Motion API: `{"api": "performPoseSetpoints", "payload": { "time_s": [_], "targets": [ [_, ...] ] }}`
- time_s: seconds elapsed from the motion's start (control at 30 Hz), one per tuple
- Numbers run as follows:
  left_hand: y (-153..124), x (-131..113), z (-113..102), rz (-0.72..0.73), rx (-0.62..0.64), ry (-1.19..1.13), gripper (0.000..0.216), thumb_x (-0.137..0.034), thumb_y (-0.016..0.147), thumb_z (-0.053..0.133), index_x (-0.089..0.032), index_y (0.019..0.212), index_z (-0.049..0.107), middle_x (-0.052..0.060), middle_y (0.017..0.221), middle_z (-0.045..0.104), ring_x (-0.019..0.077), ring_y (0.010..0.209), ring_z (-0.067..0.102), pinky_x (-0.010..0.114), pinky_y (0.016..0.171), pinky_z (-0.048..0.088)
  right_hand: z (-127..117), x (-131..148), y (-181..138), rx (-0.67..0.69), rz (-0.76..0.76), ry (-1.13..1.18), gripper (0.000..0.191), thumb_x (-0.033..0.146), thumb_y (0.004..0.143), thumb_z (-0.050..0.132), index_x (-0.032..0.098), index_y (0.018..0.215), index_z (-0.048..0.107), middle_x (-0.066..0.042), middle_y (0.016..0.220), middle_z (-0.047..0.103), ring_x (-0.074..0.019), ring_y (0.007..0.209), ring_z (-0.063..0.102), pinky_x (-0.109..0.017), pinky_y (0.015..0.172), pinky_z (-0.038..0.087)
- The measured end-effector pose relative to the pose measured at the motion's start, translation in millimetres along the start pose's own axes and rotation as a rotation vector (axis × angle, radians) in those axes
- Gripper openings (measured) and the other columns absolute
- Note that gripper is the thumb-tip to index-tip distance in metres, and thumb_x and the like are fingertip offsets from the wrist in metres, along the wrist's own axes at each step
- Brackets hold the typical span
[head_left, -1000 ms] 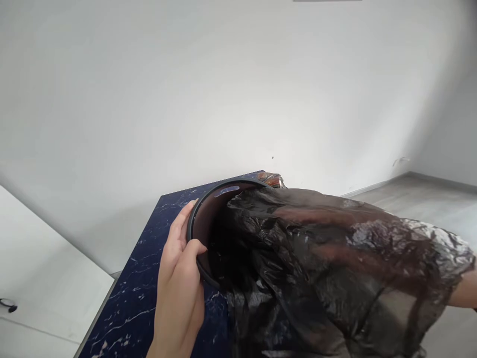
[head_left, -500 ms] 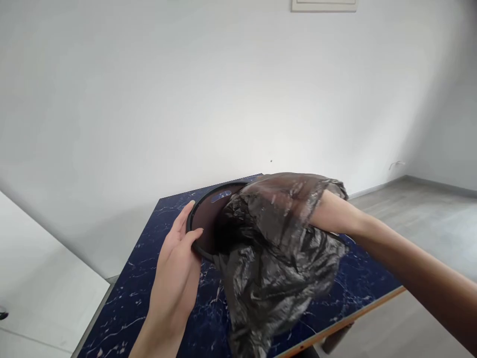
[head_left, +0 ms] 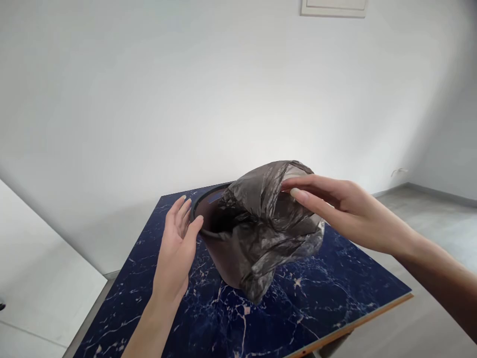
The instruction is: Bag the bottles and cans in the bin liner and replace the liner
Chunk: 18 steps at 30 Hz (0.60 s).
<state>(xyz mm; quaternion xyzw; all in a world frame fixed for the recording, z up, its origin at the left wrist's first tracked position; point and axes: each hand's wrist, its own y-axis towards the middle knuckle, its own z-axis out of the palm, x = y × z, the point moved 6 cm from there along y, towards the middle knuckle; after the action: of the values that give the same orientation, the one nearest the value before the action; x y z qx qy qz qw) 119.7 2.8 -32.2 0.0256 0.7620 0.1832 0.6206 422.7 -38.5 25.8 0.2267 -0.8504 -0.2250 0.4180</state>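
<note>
A dark brown trash bin (head_left: 225, 256) with a black rim stands tilted on the blue table, its mouth turned toward me. A thin, dark, see-through garbage bag (head_left: 257, 238) drapes over the bin's right side, part of it sagging into the mouth. At the left of the rim is my left hand (head_left: 176, 248), thumb over the edge and fingers along the outside. My right hand (head_left: 335, 204) is at the bag's loose right end. Its thumb lies against the film, and the fingertips are partly hidden in the folds.
The table (head_left: 298, 313) has a blue marble-patterned top and a wooden front edge (head_left: 357, 323). Behind it rises a white wall (head_left: 149, 99). A white panel (head_left: 37, 278) stands to the left, and grey floor (head_left: 439, 219) shows at the right.
My right hand has drawn back out of the bag, from deep inside to its edge. The bag's hanging part has risen, baring the bin's side. My left hand has loosened slightly at the rim.
</note>
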Motion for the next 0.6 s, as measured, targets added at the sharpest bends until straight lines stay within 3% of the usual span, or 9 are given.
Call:
{"api": "performPoseSetpoints", "payload": {
  "time_s": [0.1, 0.2, 0.3, 0.37, 0.47, 0.6],
  "targets": [
    [-5, -20, 3, 0.199, -0.024, 0.077, 0.046, -0.049, 0.102, 0.067, -0.036, 0.145, 0.059, 0.007, 0.167, 0.048, 0.0345, 0.159, 0.039, 0.059, 0.13, 0.037, 4, 12, -1, -0.027, 0.005, 0.117, 0.035, 0.053, 0.107, 0.058, 0.034, 0.131, 0.074, -0.006, 0.137, 0.074, -0.0299, 0.125, 0.071, -0.045, 0.099, 0.067],
    [-17, -56, 10, 0.544, -0.018, 0.174, 0.025, -0.036, 0.107, 0.06, -0.03, 0.131, 0.065, 0.007, 0.159, 0.055, 0.0294, 0.154, 0.047, 0.052, 0.128, 0.04, 20, 28, 3, 0.067, -0.004, 0.344, 0.033, 0.048, 0.109, 0.056, 0.034, 0.134, 0.072, -0.005, 0.142, 0.071, -0.0277, 0.128, 0.071, -0.046, 0.104, 0.065],
    [-33, -92, 23, 0.951, 0.031, 0.339, 0.037, -0.017, 0.099, 0.061, -0.029, 0.134, 0.061, 0.008, 0.155, 0.058, 0.0288, 0.151, 0.049, 0.053, 0.125, 0.043, 38, 44, 10, 0.169, -0.053, 0.589, 0.032, 0.043, 0.111, 0.053, 0.031, 0.136, 0.069, -0.007, 0.144, 0.07, -0.0267, 0.129, 0.07, -0.047, 0.105, 0.065],
    [-37, -105, 29, 1.147, 0.054, 0.481, 0.04, -0.008, 0.092, 0.061, -0.03, 0.126, 0.065, 0.004, 0.135, 0.071, 0.0279, 0.143, 0.056, 0.057, 0.127, 0.038, 43, 47, 14, 0.169, -0.075, 0.653, 0.03, 0.04, 0.111, 0.053, 0.029, 0.134, 0.068, -0.008, 0.142, 0.07, -0.0262, 0.127, 0.071, -0.046, 0.103, 0.065],
    [-30, -108, 25, 1.249, 0.007, 0.601, 0.03, -0.003, 0.09, 0.059, -0.031, 0.093, 0.07, -0.002, 0.092, 0.076, 0.025, 0.116, 0.067, 0.059, 0.127, 0.035, 38, 36, 16, 0.04, -0.05, 0.532, 0.026, 0.04, 0.109, 0.056, 0.026, 0.125, 0.072, -0.008, 0.131, 0.075, -0.0256, 0.115, 0.075, -0.043, 0.094, 0.067],
    [-14, -98, 1, 1.174, -0.031, 0.585, 0.03, -0.01, 0.094, 0.063, -0.03, 0.072, 0.066, -0.001, 0.088, 0.075, 0.0256, 0.106, 0.065, 0.052, 0.116, 0.046, 28, 13, 11, -0.11, -0.007, 0.245, 0.025, 0.042, 0.108, 0.058, 0.026, 0.116, 0.075, -0.008, 0.119, 0.079, -0.0269, 0.108, 0.075, -0.043, 0.088, 0.066]
  ]
}}
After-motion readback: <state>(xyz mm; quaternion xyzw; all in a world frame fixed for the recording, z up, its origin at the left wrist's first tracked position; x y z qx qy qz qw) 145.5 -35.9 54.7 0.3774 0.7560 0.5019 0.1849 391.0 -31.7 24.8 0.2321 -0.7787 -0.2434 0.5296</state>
